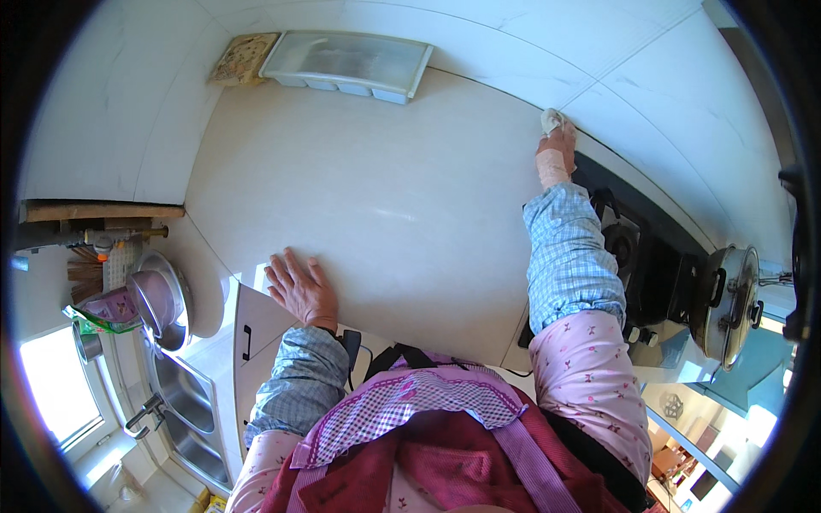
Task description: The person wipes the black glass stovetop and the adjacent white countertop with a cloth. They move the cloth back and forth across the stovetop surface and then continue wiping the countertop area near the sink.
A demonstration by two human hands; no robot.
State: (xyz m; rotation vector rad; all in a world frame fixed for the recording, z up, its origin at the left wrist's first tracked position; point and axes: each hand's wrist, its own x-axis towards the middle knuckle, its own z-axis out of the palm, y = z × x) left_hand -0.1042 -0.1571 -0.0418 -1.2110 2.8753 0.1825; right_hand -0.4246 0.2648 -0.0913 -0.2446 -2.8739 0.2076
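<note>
My right hand (559, 149) reaches to the back of the pale kitchen countertop (385, 192). It grips a bunched whitish cloth (551, 120) beside the foot of the tiled wall, just behind the black gas stove (625, 240). My left hand (301, 287) rests palm down on the countertop's near left part, fingers spread, holding nothing. Blue checked sleeve covers are on both forearms.
Against the back wall stand a lidded compartment box (349, 58) and a patterned packet (244, 59). A lidded metal pot (725, 304) sits on the stove's right. Metal bowls (160, 298) and a steel double sink (186, 391) lie to the left.
</note>
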